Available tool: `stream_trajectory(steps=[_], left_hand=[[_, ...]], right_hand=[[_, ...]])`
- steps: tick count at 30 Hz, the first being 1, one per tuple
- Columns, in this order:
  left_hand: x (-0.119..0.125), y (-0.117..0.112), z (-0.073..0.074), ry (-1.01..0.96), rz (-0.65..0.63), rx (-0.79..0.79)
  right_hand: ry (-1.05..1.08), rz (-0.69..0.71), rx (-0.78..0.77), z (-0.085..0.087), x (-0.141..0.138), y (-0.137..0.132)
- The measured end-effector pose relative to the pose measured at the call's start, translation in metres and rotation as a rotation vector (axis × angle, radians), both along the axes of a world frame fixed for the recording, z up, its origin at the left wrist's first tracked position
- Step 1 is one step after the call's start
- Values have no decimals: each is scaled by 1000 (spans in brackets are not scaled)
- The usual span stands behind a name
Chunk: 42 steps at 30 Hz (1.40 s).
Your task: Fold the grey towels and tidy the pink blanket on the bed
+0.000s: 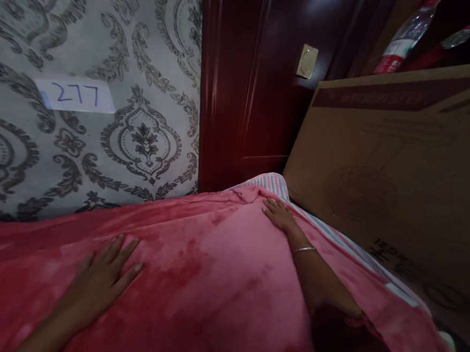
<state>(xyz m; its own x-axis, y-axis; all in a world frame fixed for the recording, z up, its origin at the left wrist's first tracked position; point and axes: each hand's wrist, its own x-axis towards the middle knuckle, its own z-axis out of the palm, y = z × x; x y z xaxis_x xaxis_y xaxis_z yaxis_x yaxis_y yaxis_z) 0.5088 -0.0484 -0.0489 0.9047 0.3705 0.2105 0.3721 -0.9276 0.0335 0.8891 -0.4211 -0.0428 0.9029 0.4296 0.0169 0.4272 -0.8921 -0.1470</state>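
A pink and red plush blanket (211, 281) covers the surface in front of me, wrinkled toward its far corner. My left hand (101, 276) lies flat on it at the lower left, fingers spread. Farther off, near the far right corner, my right hand (279, 215) rests palm down on the blanket with fingers stretched out; a thin silver bangle (305, 249) circles that wrist. From under the blanket shows a striped sheet (272, 184), pink, white and grey, at the corner and along the right edge. Neither hand grips anything.
A patterned wall (149, 138) stands behind, with a paper label (77, 94) reading 277. Beside it is a dark red wooden panel (241, 90) with a gold plate (307, 61). A large cardboard box (381, 154) leans along the right, a plastic bottle (403, 43) behind its top.
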Motion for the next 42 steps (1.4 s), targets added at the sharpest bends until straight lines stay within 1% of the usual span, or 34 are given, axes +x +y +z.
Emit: stream_trajectory(steps=[2, 6, 12, 14, 17, 19, 20, 21, 22, 24, 26, 27, 28, 29, 30, 31, 32, 34, 36, 38, 40, 42], left_hand=[[0, -1, 0, 26, 8, -19], [1, -6, 8, 66, 6, -57], [0, -14, 14, 67, 23, -81], [0, -17, 15, 58, 25, -81], [0, -21, 16, 54, 36, -78], [0, -23, 16, 53, 37, -87], [0, -24, 17, 51, 35, -95], [0, -24, 17, 47, 32, -100], [1, -24, 17, 45, 30, -102], [1, -25, 18, 53, 32, -96], [1, -25, 19, 76, 41, -84], [0, -25, 19, 87, 45, -82], [0, -25, 19, 94, 49, -82], [0, -25, 19, 97, 51, -85], [0, -25, 18, 94, 51, -88], [0, -24, 17, 88, 48, -91], [0, -23, 16, 80, 42, -93], [0, -22, 14, 64, 29, -98], [0, -21, 13, 49, 25, -106], [-1, -21, 12, 42, 27, -113], [-1, -21, 13, 53, 27, -109], [-1, -22, 14, 69, 30, -103]], right_hand=[[-5, -5, -8, 1, -1, 0], [-35, -9, -13, -1, 0, 0], [-60, -7, -29, -10, 0, -1], [-65, -15, -41, -9, -2, -2], [-51, -54, -83, 2, -8, 1], [-96, -72, -98, 14, -22, 14], [-139, -51, -78, 20, -33, 25], [-187, 0, -40, 25, -49, 40], [-228, 85, 18, 28, -69, 57], [-213, 386, 108, 29, -117, 96], [-145, 690, 104, 23, -165, 133], [-106, 810, 93, 20, -184, 147], [-84, 876, 111, 17, -196, 158], [-57, 905, 101, 15, -201, 164], [-35, 892, 82, 14, -198, 166], [-19, 851, 58, 14, -187, 162], [-3, 782, 16, 15, -171, 154], [2, 632, -24, 17, -127, 128], [7, 394, -83, 15, -82, 94], [-7, 214, -102, 10, -48, 61], [-32, 97, -103, 3, -29, 39], [-40, 41, -94, 0, -22, 29]])
